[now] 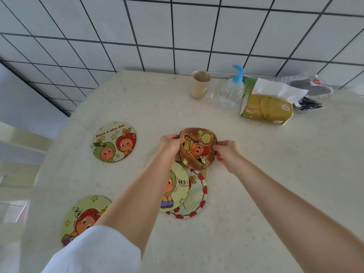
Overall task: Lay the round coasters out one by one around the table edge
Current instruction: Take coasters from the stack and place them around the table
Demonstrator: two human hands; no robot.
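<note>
A brown round coaster (198, 149) with a cartoon figure is tilted up above the table middle, gripped on its left rim by my left hand (170, 144) and on its right rim by my right hand (226, 152). Under it lies a loose pile: a pale green coaster (176, 187) partly over a red-and-white rimmed coaster (198, 196). Two coasters lie flat along the left table edge: a "Have a nice day" coaster (114, 141) farther away, and a green coaster (84, 215) closer to me, partly hidden by my left sleeve.
At the back of the cream table (275, 174) stand a beige cup (200, 83), a clear pump bottle (232, 89) with a blue top, and a yellow tissue pack (266, 107). A grey bowl (313, 89) sits far right. A tiled wall lies behind; chair slats (19, 138) lie left.
</note>
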